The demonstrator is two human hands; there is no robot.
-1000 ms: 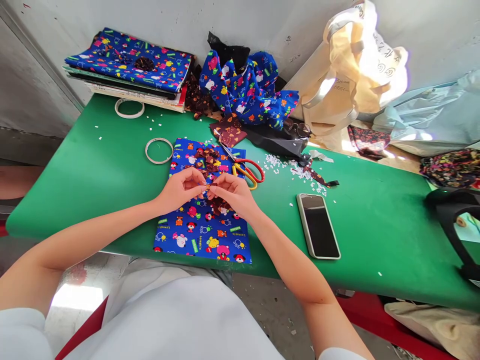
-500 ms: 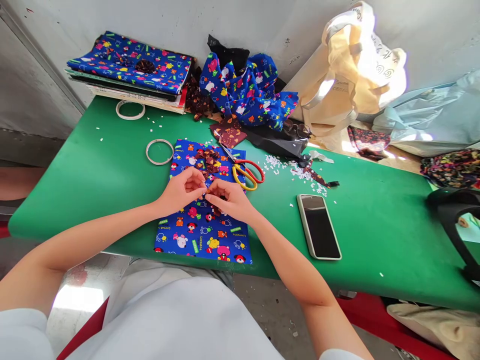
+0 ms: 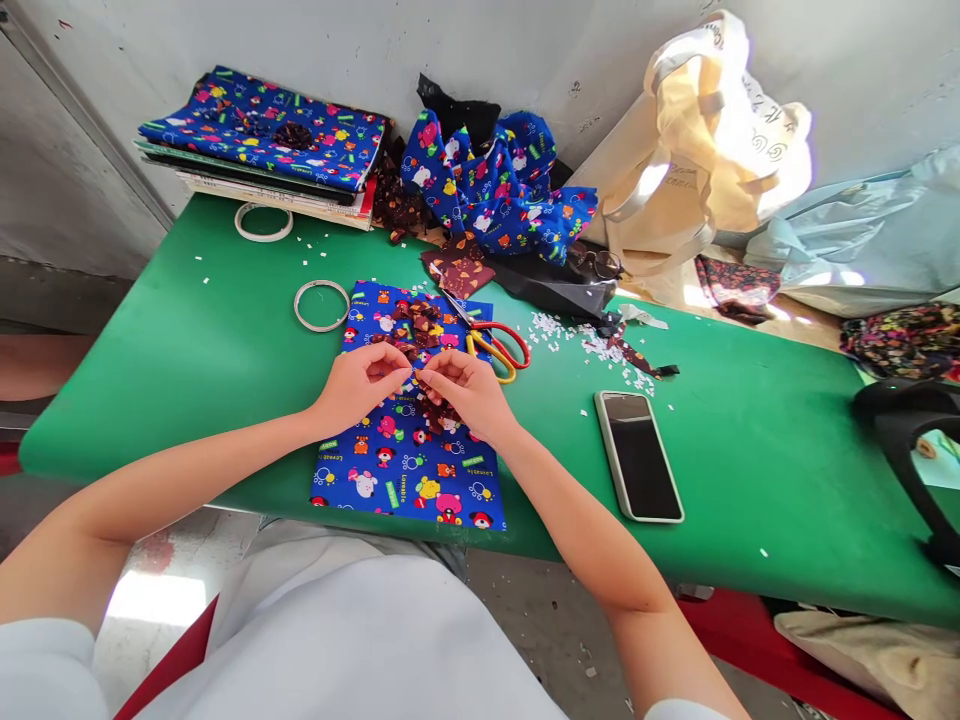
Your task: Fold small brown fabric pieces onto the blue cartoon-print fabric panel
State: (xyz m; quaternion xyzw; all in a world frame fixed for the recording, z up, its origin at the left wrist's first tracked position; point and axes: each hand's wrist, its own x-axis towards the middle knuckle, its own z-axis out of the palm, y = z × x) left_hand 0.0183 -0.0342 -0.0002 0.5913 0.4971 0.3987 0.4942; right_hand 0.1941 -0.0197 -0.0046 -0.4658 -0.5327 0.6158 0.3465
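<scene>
My left hand (image 3: 365, 388) and my right hand (image 3: 466, 396) meet fingertip to fingertip above a blue cartoon-print fabric (image 3: 405, 485) on the table. Both are closed in a pinch. A small dark brown bit of patterned fabric shows at my right fingertips; what the left fingers pinch is too small to make out. Brown patterned fabric scraps (image 3: 417, 322) lie on the blue cloth just beyond my hands, and another brown piece (image 3: 438, 414) shows below my right hand. Scissors (image 3: 499, 348) with red and yellow handles rest on the cloth's right edge.
Two white tape rings (image 3: 321, 306) lie left on the green table (image 3: 225, 360). A phone (image 3: 641, 455) and white paper bits (image 3: 600, 345) are at right. Behind stand a fabric-topped stack (image 3: 262, 125), crumpled blue fabric (image 3: 487, 190) and a cream tote bag (image 3: 667, 190).
My hands stay pinched together, with the fingertips slightly farther apart and the right hand turned a little. More of the brown piece below it shows. The view has shifted slightly.
</scene>
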